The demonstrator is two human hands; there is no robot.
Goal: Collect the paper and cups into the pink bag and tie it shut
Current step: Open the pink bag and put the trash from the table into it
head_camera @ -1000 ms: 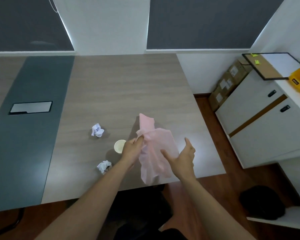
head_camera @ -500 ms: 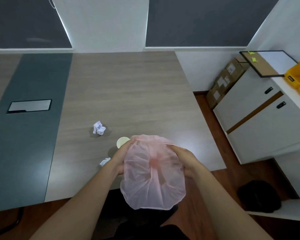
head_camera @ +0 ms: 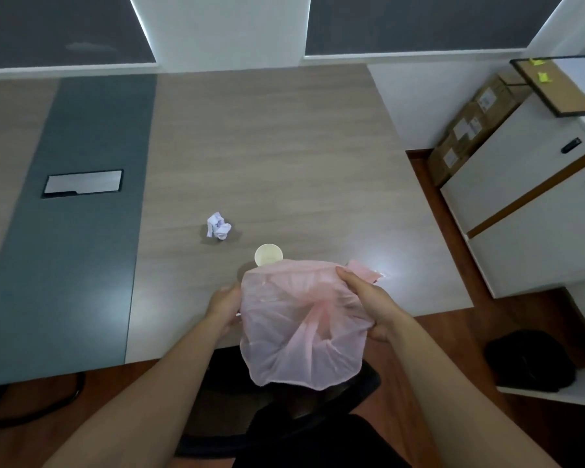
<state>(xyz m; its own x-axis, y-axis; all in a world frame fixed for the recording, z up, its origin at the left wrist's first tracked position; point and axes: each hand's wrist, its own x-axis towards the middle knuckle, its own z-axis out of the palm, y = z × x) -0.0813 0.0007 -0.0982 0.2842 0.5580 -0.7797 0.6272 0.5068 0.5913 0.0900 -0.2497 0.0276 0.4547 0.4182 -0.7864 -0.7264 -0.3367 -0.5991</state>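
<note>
Head view: pink bag hangs over the near tabletop edge, mouth spread between both hands. Left hand grip pinches the left rim; right hand grip curls round the right rim. Bag is thin, translucent, crinkly film, puffed round. Paper cup stands upright just beyond the bag, cream with a round rim. Crumpled paper ball, white, lies further left. Best to keep the mouth wide and taut, then free one hand for the cup.

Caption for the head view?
The left hand and right hand hold the pink bag open; cup and crumpled paper sit on the table.
</note>
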